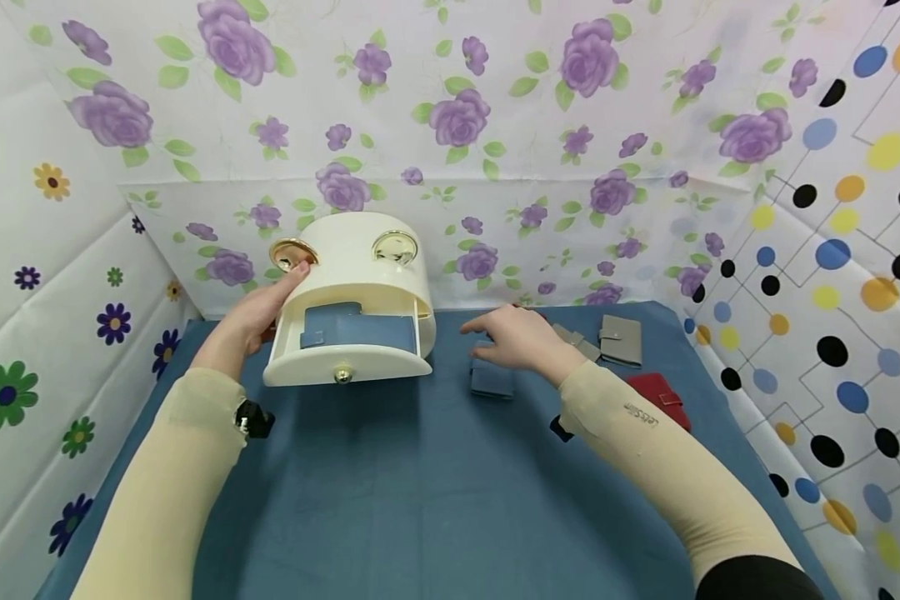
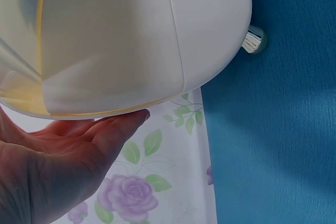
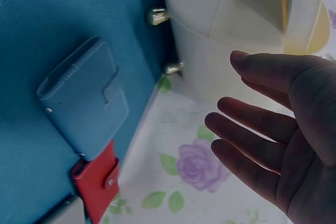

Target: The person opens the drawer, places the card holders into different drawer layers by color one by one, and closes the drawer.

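Observation:
A cream drawer box (image 1: pixel 363 271) with two gold ovals stands at the back left, its drawer (image 1: pixel 375 365) pulled out. A blue wallet (image 1: pixel 371 332) lies inside the drawer. My left hand (image 1: pixel 251 321) rests against the box's left side, thumb near one gold oval (image 1: pixel 294 250). In the left wrist view its fingers (image 2: pixel 118 135) lie fairly straight along the shell. My right hand (image 1: pixel 521 337) hovers, fingers extended and holding nothing, over another blue wallet (image 1: pixel 492 383) on the cloth. The right wrist view shows that wallet (image 3: pixel 86 100) beside a red wallet (image 3: pixel 100 182).
To the right on the blue cloth (image 1: pixel 390 500) lie a grey wallet (image 1: pixel 621 340), another grey one (image 1: pixel 583 346) partly behind my hand, and a red wallet (image 1: pixel 658 396). A flower-print sheet (image 1: pixel 525 108) rises behind; patterned sheets border both sides.

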{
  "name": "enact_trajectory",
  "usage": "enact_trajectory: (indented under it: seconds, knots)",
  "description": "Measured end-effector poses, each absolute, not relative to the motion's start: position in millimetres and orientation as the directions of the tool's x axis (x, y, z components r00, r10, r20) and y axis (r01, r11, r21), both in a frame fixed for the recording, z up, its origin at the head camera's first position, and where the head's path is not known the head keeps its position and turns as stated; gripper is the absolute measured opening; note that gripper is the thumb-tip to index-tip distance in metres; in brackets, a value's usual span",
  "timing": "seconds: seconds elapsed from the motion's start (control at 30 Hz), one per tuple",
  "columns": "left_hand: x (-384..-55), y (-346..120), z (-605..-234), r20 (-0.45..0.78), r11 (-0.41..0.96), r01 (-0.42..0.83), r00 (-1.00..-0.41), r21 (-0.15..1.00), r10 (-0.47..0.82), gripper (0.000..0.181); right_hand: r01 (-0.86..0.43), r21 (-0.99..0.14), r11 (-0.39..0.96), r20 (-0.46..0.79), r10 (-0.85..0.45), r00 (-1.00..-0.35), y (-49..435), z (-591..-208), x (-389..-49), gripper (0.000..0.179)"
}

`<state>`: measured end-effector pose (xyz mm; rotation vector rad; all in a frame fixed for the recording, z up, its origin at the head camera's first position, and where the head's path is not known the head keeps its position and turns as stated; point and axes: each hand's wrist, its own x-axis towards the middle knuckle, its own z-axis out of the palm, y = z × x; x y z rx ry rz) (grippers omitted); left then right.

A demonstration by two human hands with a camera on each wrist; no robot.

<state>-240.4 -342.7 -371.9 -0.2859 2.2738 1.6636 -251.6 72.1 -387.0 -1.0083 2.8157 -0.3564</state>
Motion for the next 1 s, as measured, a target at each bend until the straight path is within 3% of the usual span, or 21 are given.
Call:
enact_trajectory:
  seconds: [0.2, 0.5, 1.0]
  knots:
    - [-243, -342, -374, -0.373, 0.286, -0.351, -0.927, 0.892, 0.026, 0.097, -0.596, -0.29, 0.749, -0.046, -0.633, -0.773, 80, -403, -255, 0.04]
    - [-241, -342, -372, -0.366, 0.3, -0.344, -0.93, 0.89, 0.02, 0.101, -0.509, -0.308, 0.804, -0.161, -0.571, -0.805, 93, -432, -260, 0.053]
    - [-244, -342, -370, -0.371, 0.285, -0.351, -0.928, 0.892, 0.018, 0.1, -0.465, -0.229, 0.855, -0.222, -0.511, -0.831, 102, -475, -269, 0.107]
